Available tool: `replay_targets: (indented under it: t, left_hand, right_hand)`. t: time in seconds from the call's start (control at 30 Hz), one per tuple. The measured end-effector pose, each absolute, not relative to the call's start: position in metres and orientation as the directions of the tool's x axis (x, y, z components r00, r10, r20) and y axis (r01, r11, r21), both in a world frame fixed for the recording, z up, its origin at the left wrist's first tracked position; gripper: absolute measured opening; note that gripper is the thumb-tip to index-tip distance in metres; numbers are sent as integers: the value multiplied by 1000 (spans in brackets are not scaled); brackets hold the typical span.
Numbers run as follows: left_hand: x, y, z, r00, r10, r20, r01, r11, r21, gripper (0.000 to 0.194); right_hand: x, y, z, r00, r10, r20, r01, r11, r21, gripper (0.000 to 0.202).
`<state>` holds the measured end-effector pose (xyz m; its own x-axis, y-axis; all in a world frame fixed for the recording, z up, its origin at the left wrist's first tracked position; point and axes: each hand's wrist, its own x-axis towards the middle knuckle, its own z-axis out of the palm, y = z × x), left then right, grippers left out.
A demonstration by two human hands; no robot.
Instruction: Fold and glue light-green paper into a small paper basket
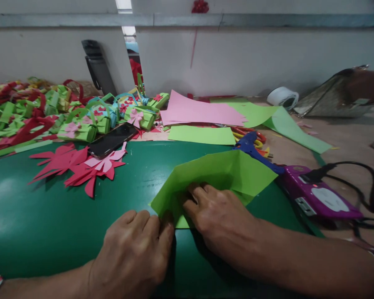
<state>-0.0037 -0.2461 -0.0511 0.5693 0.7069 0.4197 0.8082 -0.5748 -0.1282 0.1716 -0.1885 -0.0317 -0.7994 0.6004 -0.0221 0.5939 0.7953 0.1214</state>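
Note:
A folded sheet of light green paper (212, 170) stands partly up on the dark green mat (65, 232), its far side raised and creased. My left hand (139, 243) is closed at the paper's near left corner, with thumb and fingers pinching it. Inside the fold, my right hand (213, 207) has its fingers bent and pressed against the paper; their tips are partly hidden. Just beyond the paper lie a flat light green strip (202, 135) and pink sheets (199, 110).
Red paper flower cutouts (62, 160) and a black phone (112, 139) lie left. Behind them are piled small green paper bags (77, 131). At right sit a blue glue gun (255, 151), a purple power strip (321, 193) with cables, a tape roll (283, 97) and a handbag (333, 93).

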Motion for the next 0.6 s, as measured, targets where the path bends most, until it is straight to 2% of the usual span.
replay_targets:
  t: [0.2, 0.6]
  left_hand:
    - [-5, -246, -51, 567, 721, 399, 813, -568, -128, 18]
    - [-3, -245, -54, 559, 691, 459, 816, -558, -154, 22]
  right_hand:
    - [173, -193, -28, -809, 588, 2, 584, 803, 118, 15]
    - [171, -196, -33, -833, 552, 32, 549, 817, 176, 10]
